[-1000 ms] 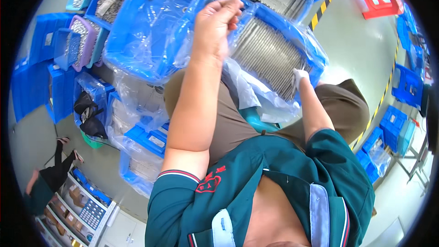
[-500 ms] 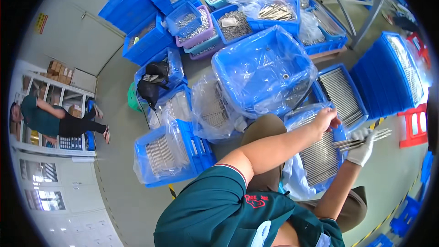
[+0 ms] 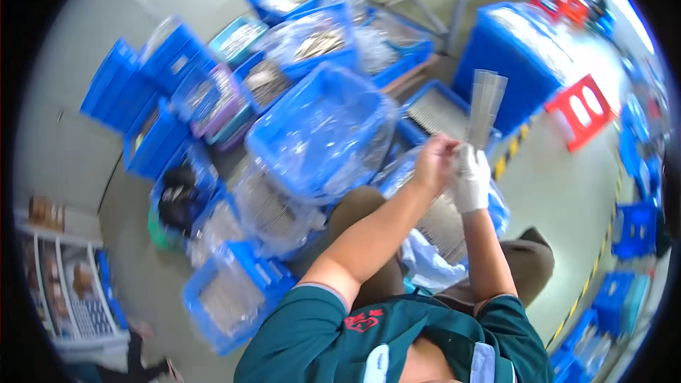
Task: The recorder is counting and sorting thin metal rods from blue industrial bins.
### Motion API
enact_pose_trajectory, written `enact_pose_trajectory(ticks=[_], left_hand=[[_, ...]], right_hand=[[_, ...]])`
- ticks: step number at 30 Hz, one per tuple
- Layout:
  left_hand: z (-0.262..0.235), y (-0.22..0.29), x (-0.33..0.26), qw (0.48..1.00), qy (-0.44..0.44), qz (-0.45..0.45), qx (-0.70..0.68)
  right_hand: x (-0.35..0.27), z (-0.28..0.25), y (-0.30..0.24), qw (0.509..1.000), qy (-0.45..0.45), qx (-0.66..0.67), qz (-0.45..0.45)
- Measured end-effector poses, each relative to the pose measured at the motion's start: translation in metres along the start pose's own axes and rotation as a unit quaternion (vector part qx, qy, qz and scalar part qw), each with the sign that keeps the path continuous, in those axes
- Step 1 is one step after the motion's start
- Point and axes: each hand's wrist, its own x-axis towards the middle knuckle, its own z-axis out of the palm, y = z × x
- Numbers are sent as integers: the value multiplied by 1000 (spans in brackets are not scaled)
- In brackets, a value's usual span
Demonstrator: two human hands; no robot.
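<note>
One bundle of slender grey rods (image 3: 486, 103), clasped in the gloved right hand (image 3: 471, 183) over a blue tub (image 3: 501, 214), best held firmly bunched; bare left hand (image 3: 433, 164) close beside, grip unclear from here.

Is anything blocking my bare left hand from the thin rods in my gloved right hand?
Only the gloved right hand itself, covering the lower part of the thin rods; above it, nothing visible stands between them and the left hand.

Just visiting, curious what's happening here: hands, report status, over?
Right hand, gloved: gripping thin rods, blurred. Left hand, bare: close beside right, grip unclear. Blue bin below, partly hidden by hands.
</note>
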Motion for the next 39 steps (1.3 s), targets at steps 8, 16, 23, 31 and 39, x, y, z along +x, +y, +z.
enact_pose_trajectory(ticks=[8, 16, 23, 31, 39], left_hand=[[20, 30, -9, 994, 54, 6, 98], [17, 36, -11, 984, 59, -4, 168], [21, 38, -11, 980, 46, -21, 192], [18, 37, -9, 982, 14, -92, 166], [25, 24, -15, 956, -71, -196, 204]], right_hand=[[-17, -72, 23, 801, -134, 460, 359], [-19, -94, 40, 801, -160, 388, 427], [-25, -108, 47, 711, -204, 477, 475], [-33, -112, 45, 651, -258, 546, 459], [-46, -105, 49, 527, -332, 656, 427]])
